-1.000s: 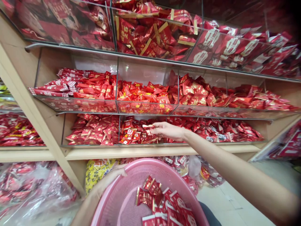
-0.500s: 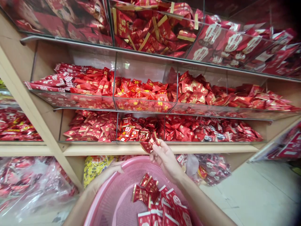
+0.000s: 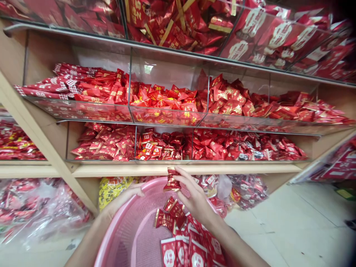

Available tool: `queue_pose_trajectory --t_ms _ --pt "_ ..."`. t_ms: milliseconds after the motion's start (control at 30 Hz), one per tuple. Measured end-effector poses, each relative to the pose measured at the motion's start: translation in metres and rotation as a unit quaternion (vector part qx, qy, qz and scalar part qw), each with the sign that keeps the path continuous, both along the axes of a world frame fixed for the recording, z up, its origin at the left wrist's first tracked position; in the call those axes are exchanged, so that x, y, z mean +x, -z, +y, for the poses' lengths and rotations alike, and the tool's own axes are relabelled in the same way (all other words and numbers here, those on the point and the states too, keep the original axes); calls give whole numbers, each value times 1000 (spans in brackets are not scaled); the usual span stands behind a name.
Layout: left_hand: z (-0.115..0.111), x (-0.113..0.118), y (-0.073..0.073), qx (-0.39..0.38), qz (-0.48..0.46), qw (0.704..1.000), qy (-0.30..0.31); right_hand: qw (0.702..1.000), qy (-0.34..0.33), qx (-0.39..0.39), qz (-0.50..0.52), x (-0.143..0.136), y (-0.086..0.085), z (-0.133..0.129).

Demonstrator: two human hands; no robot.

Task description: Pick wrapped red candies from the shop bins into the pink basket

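Note:
My left hand (image 3: 122, 202) grips the rim of a pink plastic basket (image 3: 103, 231) on its left side. At the far side of the basket, my right hand (image 3: 194, 198) holds a small red and gold wrapped candy (image 3: 172, 180) at its fingertips, just over the rim. Inside the basket lie several red and gold candies (image 3: 165, 219). Beside them are several larger red and white packets (image 3: 182, 250). My right forearm hides part of the basket's right side.
Shelves with clear dividers hold heaps of red wrapped sweets (image 3: 164, 100). A wooden shelf edge (image 3: 133, 170) runs just beyond the basket. Below it stand a yellow bag (image 3: 114, 191) and clear bags of sweets (image 3: 250, 191). Tiled floor (image 3: 300, 222) shows at the right.
My right hand has drawn the candy back from the lower shelf edge to over the basket rim, turning it upright. The shelves sit slightly higher in view. My left hand keeps its hold.

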State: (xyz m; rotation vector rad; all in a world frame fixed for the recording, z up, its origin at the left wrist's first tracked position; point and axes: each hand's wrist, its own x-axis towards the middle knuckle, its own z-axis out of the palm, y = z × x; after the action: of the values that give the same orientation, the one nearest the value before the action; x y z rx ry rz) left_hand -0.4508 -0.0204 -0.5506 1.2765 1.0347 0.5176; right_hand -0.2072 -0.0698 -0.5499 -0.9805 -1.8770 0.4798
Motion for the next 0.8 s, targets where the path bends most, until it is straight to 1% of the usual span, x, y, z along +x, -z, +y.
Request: queue_pose_trajectory --t_ms 100,200,300,400,533,633,733,800 --pt "-1 1 -1 14 -9 1000 -9 995 -5 4 -101 6 10 -2" --pt "1 1 1 26 -7 1000 -8 980 -9 -30 -196 7 22 -3" --pt "2 0 1 34 6 999 -8 951 9 -71 -300 5 34 -5" --pt "1 0 -1 31 1 999 -9 917 21 -80 -389 1 39 -5" --pt "-4 2 -1 0 -31 999 -12 891 29 -66 -448 -10 43 -3" --pt "-5 3 -2 -10 -33 999 -25 876 31 -52 -478 -18 51 -3" --pt "-5 2 -2 -9 -16 999 -33 870 35 -34 -490 -21 59 -5" --pt "-4 2 -1 -3 -15 999 -28 870 43 -33 -490 -21 62 -7"
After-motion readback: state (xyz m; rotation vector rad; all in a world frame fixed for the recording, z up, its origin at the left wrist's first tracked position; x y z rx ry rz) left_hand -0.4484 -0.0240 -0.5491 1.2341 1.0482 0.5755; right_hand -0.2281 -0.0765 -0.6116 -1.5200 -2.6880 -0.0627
